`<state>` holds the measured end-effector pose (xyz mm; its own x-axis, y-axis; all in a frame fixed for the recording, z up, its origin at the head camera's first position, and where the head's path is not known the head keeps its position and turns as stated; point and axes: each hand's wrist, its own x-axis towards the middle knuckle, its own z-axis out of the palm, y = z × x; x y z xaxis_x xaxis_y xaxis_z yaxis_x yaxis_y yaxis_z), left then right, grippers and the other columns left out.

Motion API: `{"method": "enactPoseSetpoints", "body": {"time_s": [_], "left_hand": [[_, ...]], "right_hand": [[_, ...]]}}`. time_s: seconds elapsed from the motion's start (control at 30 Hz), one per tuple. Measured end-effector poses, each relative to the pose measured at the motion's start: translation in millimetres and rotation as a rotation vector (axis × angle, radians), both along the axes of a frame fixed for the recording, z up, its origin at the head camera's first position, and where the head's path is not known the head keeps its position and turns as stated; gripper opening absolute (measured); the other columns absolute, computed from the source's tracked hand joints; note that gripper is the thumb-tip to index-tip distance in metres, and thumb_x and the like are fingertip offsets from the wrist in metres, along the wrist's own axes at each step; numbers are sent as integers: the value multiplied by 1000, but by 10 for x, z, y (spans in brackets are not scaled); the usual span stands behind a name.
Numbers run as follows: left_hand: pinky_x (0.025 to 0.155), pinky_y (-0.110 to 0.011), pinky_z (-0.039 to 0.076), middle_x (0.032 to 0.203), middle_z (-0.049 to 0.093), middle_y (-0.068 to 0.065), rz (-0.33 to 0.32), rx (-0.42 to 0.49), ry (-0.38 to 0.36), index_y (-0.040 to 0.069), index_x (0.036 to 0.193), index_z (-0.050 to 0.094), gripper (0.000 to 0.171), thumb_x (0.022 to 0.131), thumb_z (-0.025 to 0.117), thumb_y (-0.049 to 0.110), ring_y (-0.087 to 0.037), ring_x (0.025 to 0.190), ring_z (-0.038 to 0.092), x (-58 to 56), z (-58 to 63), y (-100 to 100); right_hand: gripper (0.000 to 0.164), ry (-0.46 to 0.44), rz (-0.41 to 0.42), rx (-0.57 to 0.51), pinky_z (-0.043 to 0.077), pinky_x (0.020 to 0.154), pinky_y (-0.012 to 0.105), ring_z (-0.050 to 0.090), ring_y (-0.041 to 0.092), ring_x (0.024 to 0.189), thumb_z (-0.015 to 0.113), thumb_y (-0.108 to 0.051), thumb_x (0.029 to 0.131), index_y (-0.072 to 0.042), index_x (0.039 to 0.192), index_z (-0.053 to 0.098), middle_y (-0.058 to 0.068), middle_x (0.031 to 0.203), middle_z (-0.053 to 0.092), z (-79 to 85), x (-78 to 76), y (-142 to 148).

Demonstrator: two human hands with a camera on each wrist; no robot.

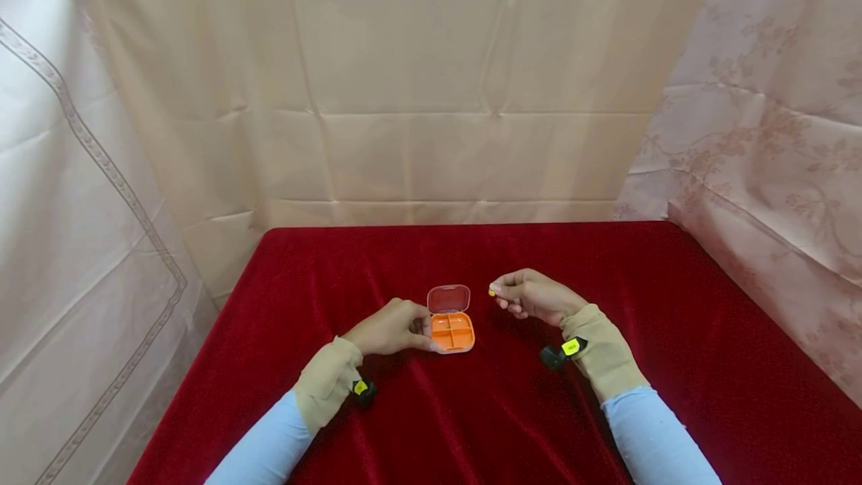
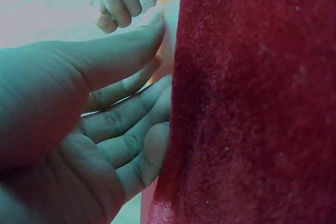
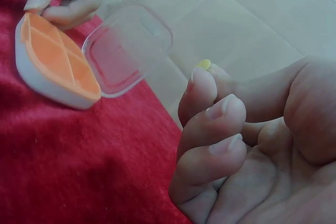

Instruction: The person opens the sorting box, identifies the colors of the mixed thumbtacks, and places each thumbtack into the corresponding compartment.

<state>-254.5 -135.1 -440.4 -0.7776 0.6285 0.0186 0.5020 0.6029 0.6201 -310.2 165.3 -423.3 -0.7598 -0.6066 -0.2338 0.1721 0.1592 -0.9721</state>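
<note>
An orange pill box (image 1: 453, 341) with a white base rests on the red cloth, its clear lid (image 1: 449, 298) raised at the far side. Crossing dividers split its inside into compartments, and a small greenish speck shows near the middle. My left hand (image 1: 393, 326) grips the box by its left side, thumb at the near corner. To the right of the box, above the cloth, my right hand (image 1: 539, 296) pinches a small yellow pill (image 3: 204, 64) between thumb and index finger. The other fingers of that hand are curled, as the right wrist view shows.
Red velvety cloth (image 1: 323, 275) covers the table, with soft folds near the front. A beige curtain (image 1: 404, 96) hangs behind the table. Pale patterned curtains stand on the left (image 1: 60, 230) and right (image 1: 774, 141).
</note>
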Motion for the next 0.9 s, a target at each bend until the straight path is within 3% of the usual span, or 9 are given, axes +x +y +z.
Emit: {"method": "enactPoseSetpoints", "body": {"time_s": [0.43, 0.63, 0.9], "left_hand": [[65, -22, 48, 74, 60, 9, -2, 2, -6, 19, 78, 62, 22, 82, 78, 34, -6, 70, 57, 2, 12, 6], [65, -22, 48, 75, 61, 9, -2, 1, -11, 19, 79, 62, 22, 82, 77, 34, -6, 71, 56, 5, 10, 7], [65, -22, 48, 75, 61, 9, -4, 3, -10, 19, 79, 63, 21, 83, 77, 33, -6, 71, 57, 8, 10, 1]], "right_hand": [[19, -109, 0, -148, 30, 51, 22, 35, 10, 57, 49, -14, 103, 5, 103, 52, 4, 77, 49, -38, -6, -4], [15, -134, 57, -202, 30, 51, 21, 35, 9, 57, 47, -13, 103, 1, 100, 51, 3, 77, 50, -43, -1, 1], [17, -126, 45, -156, 30, 50, 22, 34, 9, 57, 50, -14, 102, 3, 101, 50, 3, 75, 49, -38, 6, -24]]}}
